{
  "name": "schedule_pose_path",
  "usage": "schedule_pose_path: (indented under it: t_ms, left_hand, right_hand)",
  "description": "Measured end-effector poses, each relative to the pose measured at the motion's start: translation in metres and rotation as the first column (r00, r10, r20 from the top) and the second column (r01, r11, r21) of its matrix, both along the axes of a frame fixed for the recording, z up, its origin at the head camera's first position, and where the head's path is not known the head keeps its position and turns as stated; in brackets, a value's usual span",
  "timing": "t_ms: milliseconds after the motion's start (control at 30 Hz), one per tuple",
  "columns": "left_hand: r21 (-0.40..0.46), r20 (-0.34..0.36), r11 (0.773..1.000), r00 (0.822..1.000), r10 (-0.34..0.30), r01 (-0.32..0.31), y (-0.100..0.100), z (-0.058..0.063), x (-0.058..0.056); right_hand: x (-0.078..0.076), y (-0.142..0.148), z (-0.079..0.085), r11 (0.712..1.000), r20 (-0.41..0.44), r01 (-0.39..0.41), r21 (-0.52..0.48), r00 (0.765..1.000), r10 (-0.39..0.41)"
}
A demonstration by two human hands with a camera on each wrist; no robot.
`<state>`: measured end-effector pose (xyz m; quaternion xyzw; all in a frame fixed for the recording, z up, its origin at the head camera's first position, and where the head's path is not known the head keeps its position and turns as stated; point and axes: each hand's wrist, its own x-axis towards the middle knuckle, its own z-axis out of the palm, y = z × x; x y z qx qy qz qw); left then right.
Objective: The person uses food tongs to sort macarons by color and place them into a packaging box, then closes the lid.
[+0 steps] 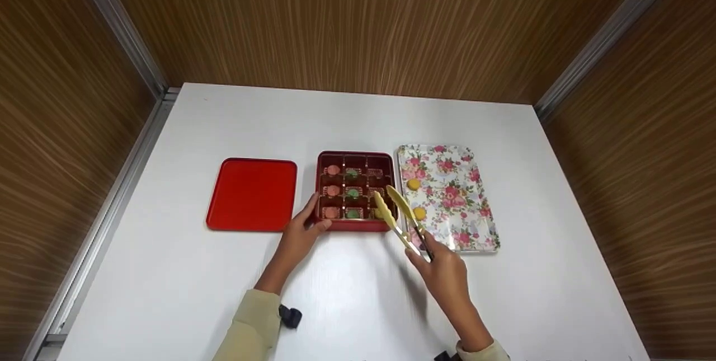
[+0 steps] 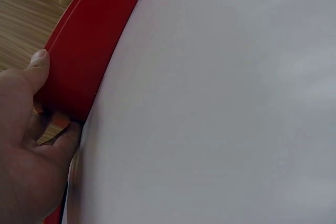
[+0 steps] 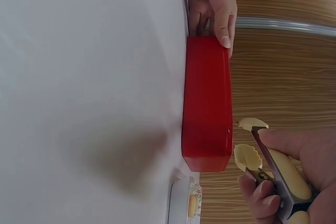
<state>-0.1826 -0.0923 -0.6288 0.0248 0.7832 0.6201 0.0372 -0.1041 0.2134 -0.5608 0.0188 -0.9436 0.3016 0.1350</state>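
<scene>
My left hand (image 1: 300, 238) grips the near left corner of a dark red box (image 1: 358, 225), thumb on its front wall. The box has a clear divided insert. Pink macarons (image 1: 333, 191) fill its left column, green macarons (image 1: 353, 192) the middle one. A yellow macaron (image 1: 378, 214) shows in the near right compartment, partly behind the tongs. My right hand (image 1: 447, 271) holds metal tongs (image 1: 400, 202) with cream, scalloped tips. Their arms stand apart above the box's right side, nothing visible between the tips. Two yellow macarons (image 1: 413, 184) lie on a floral tray (image 1: 453, 221).
A flat red lid (image 1: 254, 196) lies left of the box. The floral tray stands close against the box's right side. All rest on a white table (image 1: 335, 305), with wood-grain panels (image 1: 335, 25) at the back and both sides.
</scene>
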Motion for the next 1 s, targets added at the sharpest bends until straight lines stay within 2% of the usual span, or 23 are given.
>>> schedule_pose_path:
  t_ms: [167, 500, 733, 1000]
  left_hand:
    - [-0.007, 0.011, 1.0, 1.0, 0.0, 0.0, 0.0, 0.002, 0.0]
    - [-0.009, -0.029, 1.0, 1.0, 0.001, -0.001, 0.0, 0.003, 0.001]
    - [-0.013, 0.0, 1.0, 1.0, -0.001, 0.001, 0.0, 0.004, 0.0]
    - [0.007, -0.004, 1.0, 1.0, -0.009, 0.009, 0.0, 0.002, 0.001]
  right_hand:
    - [0.0, 0.007, -0.001, 1.0, 0.012, 0.027, -0.007, 1.0, -0.027]
    - [0.001, 0.023, -0.001, 0.996, 0.031, 0.086, -0.023, 0.996, -0.085]
    - [0.001, 0.036, -0.005, 0.99, 0.066, 0.141, -0.021, 0.988, -0.139]
    - [0.003, 0.048, -0.014, 0.987, 0.099, 0.16, -0.011, 0.982, -0.159]
